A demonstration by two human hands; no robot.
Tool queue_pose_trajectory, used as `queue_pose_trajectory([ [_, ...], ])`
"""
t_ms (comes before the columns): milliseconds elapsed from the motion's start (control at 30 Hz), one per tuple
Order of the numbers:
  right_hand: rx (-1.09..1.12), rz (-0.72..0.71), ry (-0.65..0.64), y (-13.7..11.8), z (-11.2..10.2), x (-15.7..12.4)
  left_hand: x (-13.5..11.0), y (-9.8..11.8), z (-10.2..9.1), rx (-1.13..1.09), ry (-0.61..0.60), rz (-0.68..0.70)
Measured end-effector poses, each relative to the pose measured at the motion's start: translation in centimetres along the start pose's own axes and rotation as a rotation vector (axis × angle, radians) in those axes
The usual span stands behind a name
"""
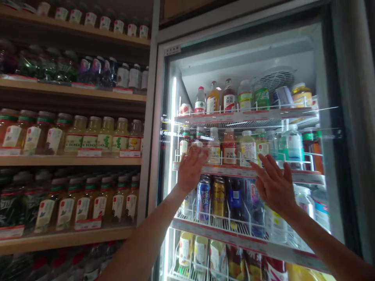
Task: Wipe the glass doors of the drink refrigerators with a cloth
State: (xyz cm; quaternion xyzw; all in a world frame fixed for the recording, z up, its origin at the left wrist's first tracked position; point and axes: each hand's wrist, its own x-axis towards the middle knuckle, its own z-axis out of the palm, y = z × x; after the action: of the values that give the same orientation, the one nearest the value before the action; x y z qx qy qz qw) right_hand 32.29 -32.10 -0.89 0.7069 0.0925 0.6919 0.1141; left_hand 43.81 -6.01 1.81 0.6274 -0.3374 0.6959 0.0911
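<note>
My left hand (190,168) is raised in front of the middle shelf of a lit drinks fridge (155,164), fingers stretched upward and slightly blurred. Behind it stand several bottles, among them a bottle with a pinkish drink (229,146). My right hand (274,185) is lifted farther right, fingers spread, with nothing seen in it. Near its fingertips is a pale yellow tea bottle (247,147). Light reflections lie across the glass door (168,134). Whether either hand touches the glass, I cannot tell.
Wooden shelves (67,160) packed with juice bottles (107,134) run along the left. Inside the fridge are wire racks (249,115), a blue can (203,200), a gold can (218,197) and several more bottles. A grey frame (150,97) separates the two.
</note>
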Motion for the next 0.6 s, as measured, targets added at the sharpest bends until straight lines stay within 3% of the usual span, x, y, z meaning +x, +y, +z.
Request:
queue_pose_trajectory([
  [100,-0.036,0.029,0.018,1.5,-0.5,-0.4,2.6,-3.2,0.1,0.027,0.191,-0.421],
  [167,-0.047,0.067,0.030,2.6,-1.0,-0.5,3.7,-3.3,0.5,0.015,0.265,-0.508],
  [233,-0.059,0.099,0.044,3.3,-1.3,-0.4,4.1,-1.3,1.1,-0.007,0.244,-0.430],
  [333,-0.074,0.085,0.060,3.7,-1.4,0.4,4.0,2.7,1.5,-0.063,0.083,-0.085],
  [400,-0.076,0.049,0.079,3.6,-1.3,1.0,4.1,3.5,1.3,-0.074,-0.044,0.123],
  [433,-0.074,0.040,0.088,3.6,-1.3,1.3,4.3,2.9,1.0,-0.065,-0.078,0.137],
  [500,-0.070,0.037,0.096,3.7,-1.4,1.7,4.7,0.1,0.2,-0.023,-0.053,-0.039],
  [600,-0.075,0.044,0.086,4.3,-1.8,1.9,5.3,-4.7,-0.7,0.036,0.115,-0.419],
])
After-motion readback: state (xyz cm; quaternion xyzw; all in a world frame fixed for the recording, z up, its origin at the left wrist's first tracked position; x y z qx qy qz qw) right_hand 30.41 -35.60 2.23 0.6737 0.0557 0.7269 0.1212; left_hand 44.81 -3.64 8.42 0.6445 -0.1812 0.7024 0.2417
